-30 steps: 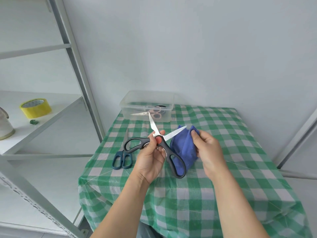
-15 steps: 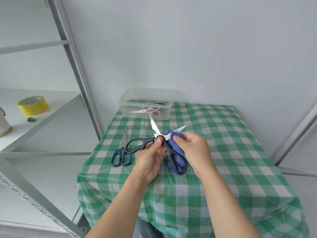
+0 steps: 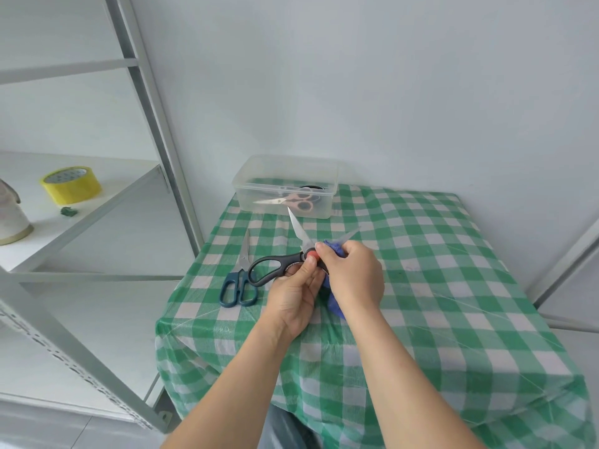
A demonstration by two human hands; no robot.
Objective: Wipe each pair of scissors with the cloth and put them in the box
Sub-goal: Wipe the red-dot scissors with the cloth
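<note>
Black scissors (image 3: pixel 282 264) are hanging open above the middle of the green-checked worktop (image 3: pixel 428 273), blades fanning toward the far side. We are keeping them in hand, not yet boxed.

At the far edge the clear box (image 3: pixel 246 202) is already holding a pink-handled pair (image 3: pixel 293 199), with something dark behind it that we cannot make out.

Our left hand (image 3: pixel 291 298) is gripping the black pair just below the red pivot. Our right hand (image 3: pixel 355 275) is clamping the blue cloth (image 3: pixel 334 307) around the right blade. A second ago this hand was sitting farther right with the cloth hanging wide. It is now sliding in toward the pivot, leaving only the blade tip poking out.

We are judging this blade to be mid-wipe, and we cannot tell whether the left blade is clean.

Just left, the dark-blue scissors (image 3: pixel 239 281) are lying closed on the worktop, apparently waiting for their wipe.
</note>
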